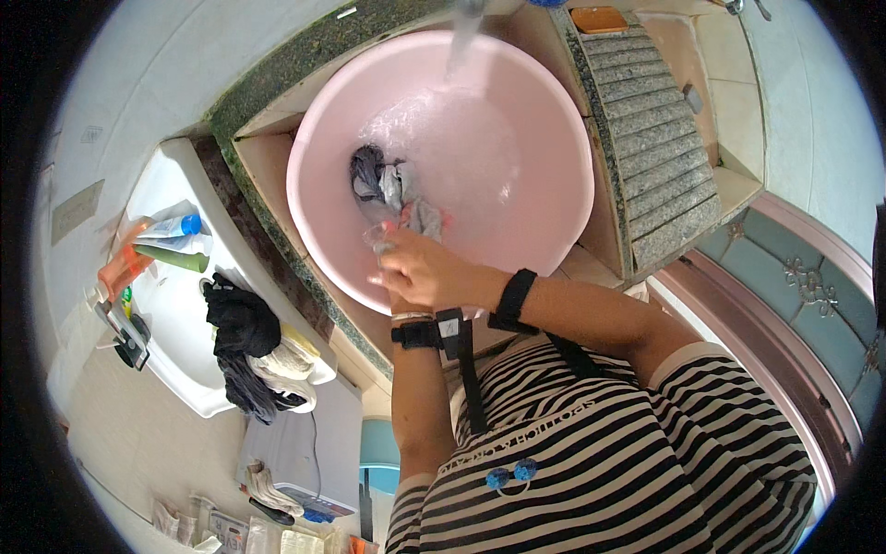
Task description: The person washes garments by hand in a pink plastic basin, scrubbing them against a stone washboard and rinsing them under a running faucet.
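Observation:
My right hand (pixel 432 270) is curled over the near left side of a pink plastic basin (pixel 547 228), closed on the end of a wet grey cloth (pixel 426 220) with pinkish-red parts. Beneath it is my left hand (pixel 405 303), mostly covered, so its grip does not show. Just beyond my fingers, a dark grey cloth (pixel 367 170) and a light grey cloth (pixel 394 183) lie bunched in the basin. A blurred stream of water (pixel 462 45) falls into its far side.
The basin sits in a stone-edged laundry sink; a ribbed stone washboard (pixel 651 138) and an orange-brown soap dish (pixel 599 19) are at right. At left, a white washbasin (pixel 180 339) carries tubes and bottles (pixel 166 239), with black clothing (pixel 242 315) and pale cloths (pixel 287 360) draped over its edge.

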Demonstrator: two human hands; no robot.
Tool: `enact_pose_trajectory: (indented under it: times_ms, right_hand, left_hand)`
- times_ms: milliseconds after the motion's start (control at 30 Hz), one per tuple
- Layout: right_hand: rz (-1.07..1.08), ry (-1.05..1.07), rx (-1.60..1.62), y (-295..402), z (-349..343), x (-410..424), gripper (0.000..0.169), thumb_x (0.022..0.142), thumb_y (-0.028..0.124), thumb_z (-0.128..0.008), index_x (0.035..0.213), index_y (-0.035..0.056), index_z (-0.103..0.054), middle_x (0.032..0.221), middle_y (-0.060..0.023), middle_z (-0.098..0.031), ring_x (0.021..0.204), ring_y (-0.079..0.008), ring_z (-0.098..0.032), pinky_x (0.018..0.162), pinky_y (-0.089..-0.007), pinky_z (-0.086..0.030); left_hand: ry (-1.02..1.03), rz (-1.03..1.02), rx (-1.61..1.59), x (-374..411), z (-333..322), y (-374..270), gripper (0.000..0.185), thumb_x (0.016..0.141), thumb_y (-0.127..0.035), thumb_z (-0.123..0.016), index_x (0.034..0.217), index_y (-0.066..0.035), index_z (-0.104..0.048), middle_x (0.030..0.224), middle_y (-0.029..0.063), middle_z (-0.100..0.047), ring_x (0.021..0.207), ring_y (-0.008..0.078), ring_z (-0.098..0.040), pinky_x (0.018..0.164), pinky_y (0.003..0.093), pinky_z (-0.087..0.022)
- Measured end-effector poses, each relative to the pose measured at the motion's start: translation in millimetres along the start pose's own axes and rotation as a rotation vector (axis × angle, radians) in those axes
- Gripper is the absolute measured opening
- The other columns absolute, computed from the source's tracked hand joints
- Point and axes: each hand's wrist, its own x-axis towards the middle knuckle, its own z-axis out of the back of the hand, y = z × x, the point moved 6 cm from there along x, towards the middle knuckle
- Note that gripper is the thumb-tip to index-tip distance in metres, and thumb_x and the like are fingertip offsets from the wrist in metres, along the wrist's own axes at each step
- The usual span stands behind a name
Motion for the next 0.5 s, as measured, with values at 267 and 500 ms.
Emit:
enact_pose_trajectory:
  times_ms: [267,500]
  right_hand:
    - [-0.323,-0.119,-1.278,-56,133,20,0.035,0.086,0.029,-0.06,0.108,0.004,-0.069,0.114,-0.0235,-0.059,0.114,-0.0405,-0.052,0.093,-0.062,-0.039]
    - [-0.279,0.141,-0.824,-84,21,10,0.038,0.08,0.023,-0.066,0.109,-0.0005,-0.058,0.114,-0.0266,-0.063,0.115,-0.0432,-0.056,0.092,-0.059,-0.042]
  left_hand:
    - [0.081,0.004,0.283,-47,-82,24,0.05,0.102,-0.034,-0.053,0.14,-0.002,-0.046,0.138,0.0166,-0.049,0.108,0.0333,-0.06,0.091,0.0398,-0.053]
    - [-0.291,-0.044,0.406,-19,-25,-3,0.05,0.099,-0.033,-0.058,0.142,-0.009,-0.046,0.137,0.0104,-0.05,0.101,0.0264,-0.058,0.072,0.0368,-0.051]
